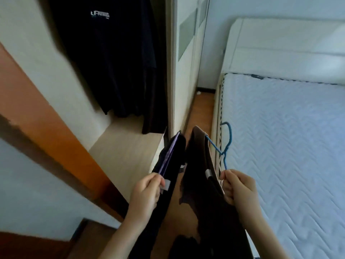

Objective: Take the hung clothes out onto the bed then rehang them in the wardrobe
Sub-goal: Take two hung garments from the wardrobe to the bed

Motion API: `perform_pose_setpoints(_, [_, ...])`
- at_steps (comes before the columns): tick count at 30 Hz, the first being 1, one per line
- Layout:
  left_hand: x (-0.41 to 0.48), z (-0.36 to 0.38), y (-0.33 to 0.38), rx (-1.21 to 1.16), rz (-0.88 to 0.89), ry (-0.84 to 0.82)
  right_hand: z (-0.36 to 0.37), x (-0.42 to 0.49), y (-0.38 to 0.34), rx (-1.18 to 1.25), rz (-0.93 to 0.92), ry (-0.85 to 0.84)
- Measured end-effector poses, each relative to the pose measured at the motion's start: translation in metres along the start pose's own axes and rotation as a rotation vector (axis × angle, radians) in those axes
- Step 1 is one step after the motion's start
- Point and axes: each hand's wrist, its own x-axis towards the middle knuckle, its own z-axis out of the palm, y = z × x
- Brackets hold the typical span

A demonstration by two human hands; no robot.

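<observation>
Standing between wardrobe (119, 71) and bed (289, 137), the left hand (145, 191) pinches a purple hanger (169, 156) and the right hand (237, 186) a blue hanger (225, 144), keeping both dark garments (205, 193) apart, probably to lay them right.

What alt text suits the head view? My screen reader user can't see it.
A person's left hand holds a dark garment on a purple hanger while the right hand holds a brown garment on a blue wire hanger, between an open wardrobe with black clothes hanging and a white quilted mattress.
</observation>
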Motion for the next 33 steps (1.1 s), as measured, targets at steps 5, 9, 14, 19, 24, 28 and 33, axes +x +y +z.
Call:
perform_pose_setpoints(5, [-0.034, 0.016, -0.024, 0.075, 0.016, -0.075, -0.043, -0.062, 0.023, 0.080, 0.052, 0.149])
perform_pose_setpoints(9, [-0.074, 0.033, -0.045, 0.175, 0.026, -0.186, -0.085, -0.118, 0.046, 0.051, 0.053, 0.241])
perform_pose_setpoints(14, [-0.128, 0.086, -0.058, 0.257, 0.056, -0.408, -0.164, -0.213, 0.069, 0.114, 0.015, 0.401])
perform_pose_setpoints(19, [-0.200, 0.171, -0.054, 0.359, 0.172, -0.596, -0.258, -0.329, 0.073, 0.196, -0.039, 0.621])
perform_pose_setpoints(24, [-0.269, 0.259, -0.059, 0.345, 0.204, -0.716, -0.336, -0.426, 0.078, 0.226, -0.077, 0.837])
perform_pose_setpoints(28, [-0.296, 0.331, -0.071, 0.327, 0.126, -0.821, -0.394, -0.469, 0.093, 0.262, -0.093, 0.970])
perform_pose_setpoints(33, [-0.298, 0.432, -0.088, 0.333, 0.080, -0.894, -0.492, -0.468, 0.110, 0.288, -0.124, 1.114])
